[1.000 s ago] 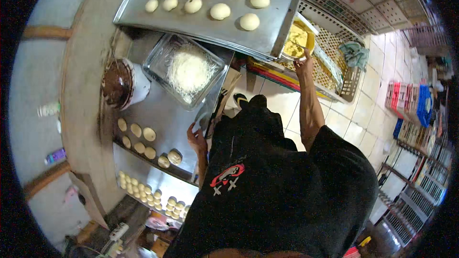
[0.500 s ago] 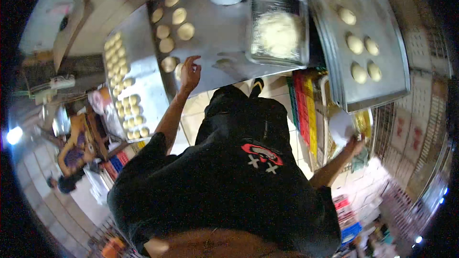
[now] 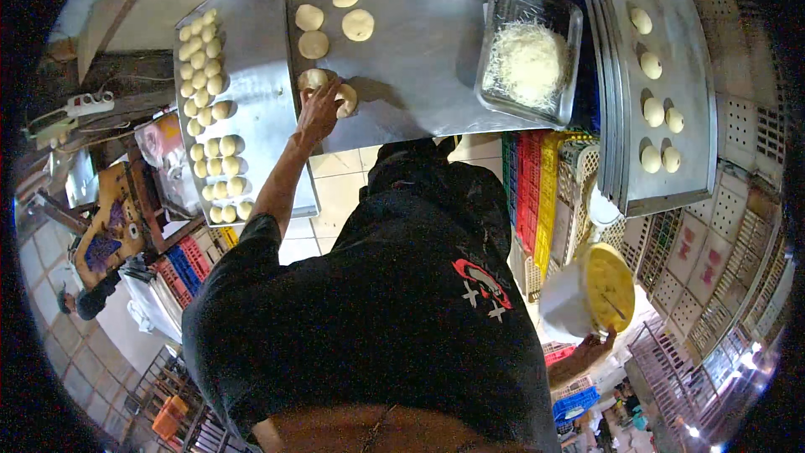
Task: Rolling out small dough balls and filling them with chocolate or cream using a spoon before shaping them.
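tilting sideways in right hand (image 3: 591,351), tub (image 3: 587,295) mouth facing right.

Right hand (image 3: 594,351) half behind white tub (image 3: 587,292)

The person wears a black T-shirt with short sleeves. On the front of the shirt there is a small picture in red and white with two little white crosses under it. Both arms are bare below the sleeves, and the left hand (image 3: 319,111) and right hand (image 3: 592,347) wear no gloves.
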Tool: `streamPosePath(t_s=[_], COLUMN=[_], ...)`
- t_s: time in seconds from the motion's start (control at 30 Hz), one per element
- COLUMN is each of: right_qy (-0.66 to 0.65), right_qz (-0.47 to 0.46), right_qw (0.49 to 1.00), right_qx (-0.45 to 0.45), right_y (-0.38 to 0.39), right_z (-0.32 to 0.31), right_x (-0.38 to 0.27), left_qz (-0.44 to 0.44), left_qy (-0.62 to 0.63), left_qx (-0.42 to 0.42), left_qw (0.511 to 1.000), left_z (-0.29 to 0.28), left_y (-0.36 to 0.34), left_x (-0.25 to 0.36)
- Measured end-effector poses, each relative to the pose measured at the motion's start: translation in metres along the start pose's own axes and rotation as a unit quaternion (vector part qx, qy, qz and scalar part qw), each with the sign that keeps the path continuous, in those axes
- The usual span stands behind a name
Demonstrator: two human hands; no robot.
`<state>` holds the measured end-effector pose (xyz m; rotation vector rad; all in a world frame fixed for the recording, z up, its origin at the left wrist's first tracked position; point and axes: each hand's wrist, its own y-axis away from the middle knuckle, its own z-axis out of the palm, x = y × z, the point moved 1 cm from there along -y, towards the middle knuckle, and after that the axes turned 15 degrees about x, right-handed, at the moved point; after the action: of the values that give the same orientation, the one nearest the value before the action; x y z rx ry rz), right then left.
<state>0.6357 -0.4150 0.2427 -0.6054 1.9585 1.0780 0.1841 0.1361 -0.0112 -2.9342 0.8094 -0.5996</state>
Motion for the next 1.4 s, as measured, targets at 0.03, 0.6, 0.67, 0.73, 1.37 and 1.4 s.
streamPosePath(t_s=[0.03, 0.6, 0.67, 0.73, 1.37, 1.4], right_qy=[0.004, 0.028, 0.027, 0.042, 0.144, 0.172], right_qz=[0.003, -0.001, -0.011, -0.022, -0.588, -0.612], right_qw=[1.0, 0.88, 0.871, 0.865, 0.655, 0.603], right_qx=[-0.012, -0.475, -0.49, -0.5, -0.454, -0.481], right_y=[0.016, 0.295, 0.313, 0.323, 0.278, 0.288], right_z=[0.007, 0.262, 0.294, 0.327, 0.392, 0.398], right_x=[0.001, 0.122, 0.151, 0.174, 0.128, 0.121], left_qz=[-0.007, -0.204, -0.254, -0.29, -0.468, -0.478], left_qy=[0.001, 0.403, 0.604, 0.81, 0.797, 0.789], left_qx=[-0.002, 0.102, 0.153, 0.161, 0.279, 0.278], left_qw=[1.0, 0.886, 0.74, 0.483, 0.259, 0.268], left_z=[0.001, -0.123, -0.138, -0.142, -0.101, -0.098], left_y=[-0.002, 0.037, 0.048, 0.057, 0.048, 0.046], left_x=[-0.002, -0.003, -0.002, 0.002, 0.049, 0.053])
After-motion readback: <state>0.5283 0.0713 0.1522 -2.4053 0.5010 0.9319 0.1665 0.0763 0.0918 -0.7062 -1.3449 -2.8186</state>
